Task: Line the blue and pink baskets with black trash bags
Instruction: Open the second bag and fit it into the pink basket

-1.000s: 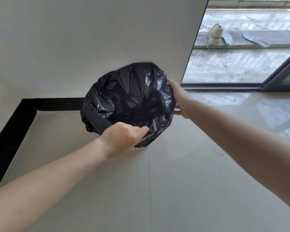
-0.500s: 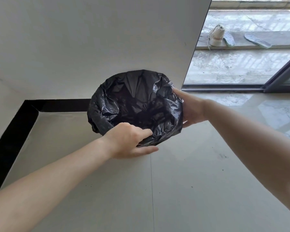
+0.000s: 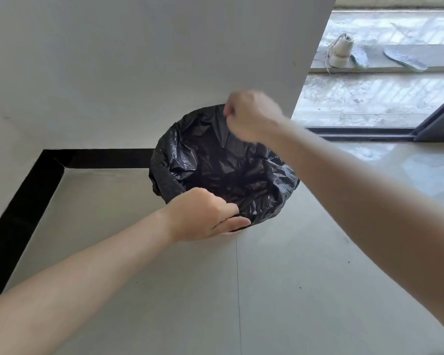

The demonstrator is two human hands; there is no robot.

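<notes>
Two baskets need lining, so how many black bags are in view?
1. The bag stands open on the floor by the wall; the left hand grips its near rim, the right hand pinches its far rim. Others may lie out of view.

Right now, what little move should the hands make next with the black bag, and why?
Probably the right hand should pull the far edge of the black bag down and outward. It pinches that edge lifted, while the left hand grips the near edge, which looks already folded over.
</notes>
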